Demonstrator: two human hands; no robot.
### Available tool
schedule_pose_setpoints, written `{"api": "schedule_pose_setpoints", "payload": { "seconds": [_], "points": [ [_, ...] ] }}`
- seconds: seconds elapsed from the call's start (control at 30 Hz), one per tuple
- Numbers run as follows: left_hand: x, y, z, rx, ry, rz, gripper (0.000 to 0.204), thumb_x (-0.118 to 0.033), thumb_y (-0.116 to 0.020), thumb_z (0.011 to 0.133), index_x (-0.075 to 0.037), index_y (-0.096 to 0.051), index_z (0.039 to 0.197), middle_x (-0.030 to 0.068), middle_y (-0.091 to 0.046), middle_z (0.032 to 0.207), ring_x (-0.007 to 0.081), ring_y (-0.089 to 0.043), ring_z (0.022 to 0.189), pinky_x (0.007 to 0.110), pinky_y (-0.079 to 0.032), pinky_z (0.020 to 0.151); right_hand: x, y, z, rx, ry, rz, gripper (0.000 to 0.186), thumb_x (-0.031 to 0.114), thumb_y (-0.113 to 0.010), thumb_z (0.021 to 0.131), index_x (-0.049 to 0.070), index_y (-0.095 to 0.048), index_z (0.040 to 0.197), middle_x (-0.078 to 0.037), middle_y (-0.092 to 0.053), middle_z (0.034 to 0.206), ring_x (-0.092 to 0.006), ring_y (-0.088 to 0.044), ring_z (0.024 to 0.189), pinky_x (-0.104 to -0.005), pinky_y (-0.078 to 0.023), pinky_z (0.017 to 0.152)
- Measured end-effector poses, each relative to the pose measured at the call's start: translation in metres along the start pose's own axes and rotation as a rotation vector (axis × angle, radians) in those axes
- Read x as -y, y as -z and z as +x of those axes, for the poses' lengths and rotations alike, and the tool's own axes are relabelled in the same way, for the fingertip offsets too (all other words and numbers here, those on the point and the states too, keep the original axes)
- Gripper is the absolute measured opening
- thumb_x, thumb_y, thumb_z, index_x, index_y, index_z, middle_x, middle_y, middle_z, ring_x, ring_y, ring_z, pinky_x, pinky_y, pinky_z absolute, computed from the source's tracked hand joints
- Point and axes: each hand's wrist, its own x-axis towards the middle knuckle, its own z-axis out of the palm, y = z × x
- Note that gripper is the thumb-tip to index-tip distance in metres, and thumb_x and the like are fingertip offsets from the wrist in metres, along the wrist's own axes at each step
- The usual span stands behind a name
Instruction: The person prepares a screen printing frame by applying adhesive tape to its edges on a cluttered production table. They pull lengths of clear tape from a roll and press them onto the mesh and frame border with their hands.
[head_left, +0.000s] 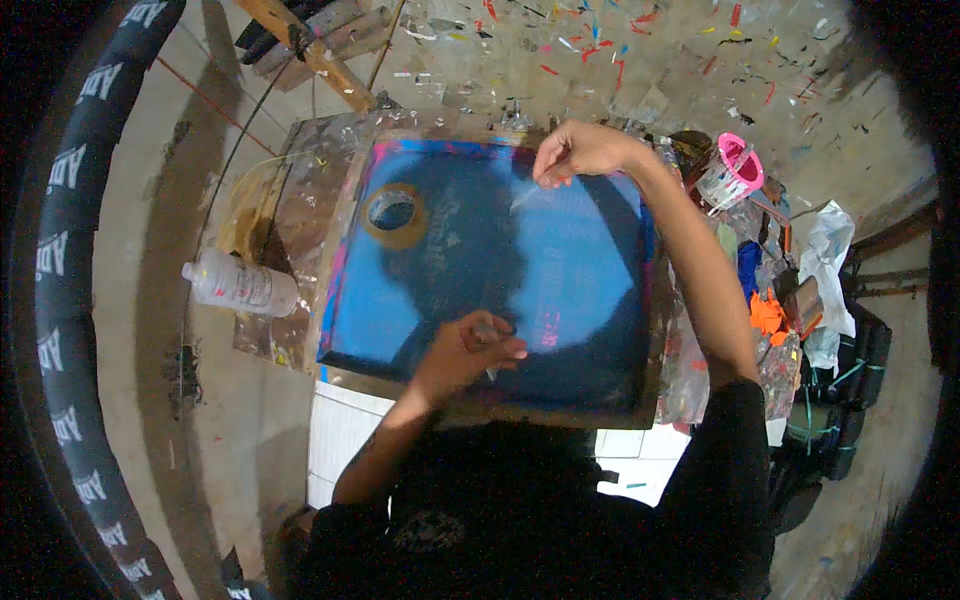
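Blue board on a messy worktop, both your hands on a clear strip

Your left hand point(470, 350) is pinched shut near the front edge of the blue painted board point(580, 270), and your right hand point(580, 150) is pinched at the far edge; a thin clear strip point(525, 200), looks like tape or film, runs over the board between them, each grip clenched on one end. The board lies flat on a paint-smeared worktop point(290, 210), and a roll of brown tape point(393, 213) sits on its left part. A white plastic bottle point(240, 285) lies on its side just left of the worktop, a pink-rimmed cup point(733, 172) stands to the right among rags, and the concrete floor point(600, 50) beyond is speckled with paint.
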Motion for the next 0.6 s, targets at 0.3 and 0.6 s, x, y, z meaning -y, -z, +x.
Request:
{"api": "schedule_pose_setpoints", "payload": {
  "seconds": [0.3, 0.6],
  "points": [
    [0.045, 0.0, -0.006, -0.206, 0.097, 0.267, 0.025, -0.022, -0.067, 0.094, 0.002, -0.066, 0.101, 0.0142, -0.072, 0.095, 0.0179, -0.069, 0.088, 0.03, -0.054, 0.076, -0.04, -0.019, 0.039, 0.042, -0.139, -0.144, 0.015, 0.005, -0.068, 0.081, 0.003, -0.073, 0.095, -0.005, -0.071, 0.082, -0.0133, -0.065, 0.073, -0.03, -0.052, 0.061],
    [0.046, 0.001, -0.007, -0.194, 0.102, 0.448, 0.027, -0.026, -0.071, 0.09, 0.001, -0.072, 0.092, 0.0092, -0.073, 0.085, 0.0129, -0.067, 0.083, 0.028, -0.051, 0.072, -0.047, -0.025, 0.044, 0.06, -0.093, -0.233, 0.024, -0.002, -0.063, 0.071, 0.002, -0.075, 0.092, -0.008, -0.072, 0.079, -0.0136, -0.066, 0.071, -0.029, -0.051, 0.061]
  ]
}}
